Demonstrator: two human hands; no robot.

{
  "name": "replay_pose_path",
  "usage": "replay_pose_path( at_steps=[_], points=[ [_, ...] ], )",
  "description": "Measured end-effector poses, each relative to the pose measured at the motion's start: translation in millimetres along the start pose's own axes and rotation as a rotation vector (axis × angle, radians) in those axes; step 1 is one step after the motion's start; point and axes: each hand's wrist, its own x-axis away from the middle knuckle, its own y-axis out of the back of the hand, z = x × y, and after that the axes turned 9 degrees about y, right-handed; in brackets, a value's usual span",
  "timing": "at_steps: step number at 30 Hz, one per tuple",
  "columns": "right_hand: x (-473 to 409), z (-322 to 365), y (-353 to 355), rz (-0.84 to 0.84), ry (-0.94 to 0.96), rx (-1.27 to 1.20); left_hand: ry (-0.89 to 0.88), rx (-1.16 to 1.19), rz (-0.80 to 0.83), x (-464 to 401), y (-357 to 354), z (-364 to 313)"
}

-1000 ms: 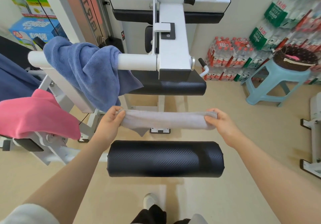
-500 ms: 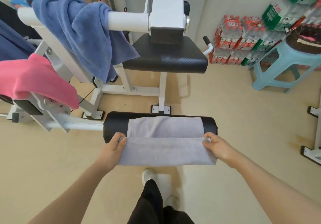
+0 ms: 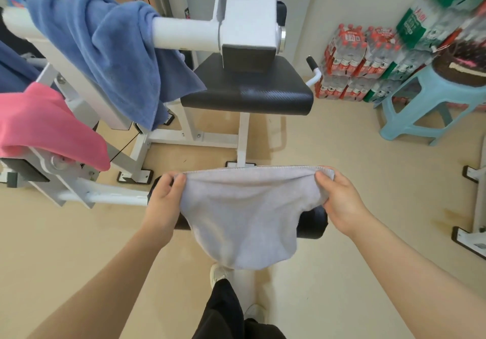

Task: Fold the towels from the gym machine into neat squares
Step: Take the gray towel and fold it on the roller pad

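Head view, nearest first: a dark trouser leg and a pale shoe stand just below the grey towel, which I take as the landmark.

That towel hangs slack between both hands, its hemmed top edge running left to right and its body sagging toward the shoe. It drapes in front of the black roller pad, hiding most of it; whether cloth and pad touch I cannot tell.

At the towel's left top corner the left hand pinches the hem, fingers curled over the edge. At the right top corner the right hand does likewise, thumb and fingers closed on bunched cloth. Both sit level and equally near, so neither has the advantage.

The long axis lies across the body between the two grips. The next fold, I judge, depends on keeping that edge taut and bringing one corner across to the other, or laying the towel over the pad.

Beyond the towel sits the black seat. Up and left of it, a pink towel and a blue towel hang on the white frame, not yet folded. Far right stands a teal stool before stacked water bottles.
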Motion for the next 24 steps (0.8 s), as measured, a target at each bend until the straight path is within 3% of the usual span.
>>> replay_pose_path(
  at_steps=[7,12,15,19,24],
  points=[
    [-26.6,76.8,-15.6,0.090,0.141,-0.329,-0.148,0.294,0.077,-16.3,3.9,-98.1],
    [-25.0,98.8,-19.6,0.147,0.215,-0.452,-0.258,0.236,0.110,-14.6,6.0,-115.3],
    [-19.2,87.4,-12.6,0.159,0.146,-0.376,-0.230,0.116,0.110,-15.4,11.9,-94.7],
    [-7.4,38.8,7.2,0.144,-0.052,-0.088,-0.158,-0.243,0.068,-10.4,14.7,-39.2],
    [20.3,-32.9,30.4,0.163,-0.254,0.145,-0.020,-0.377,0.210,7.9,14.9,34.3]
  ],
)
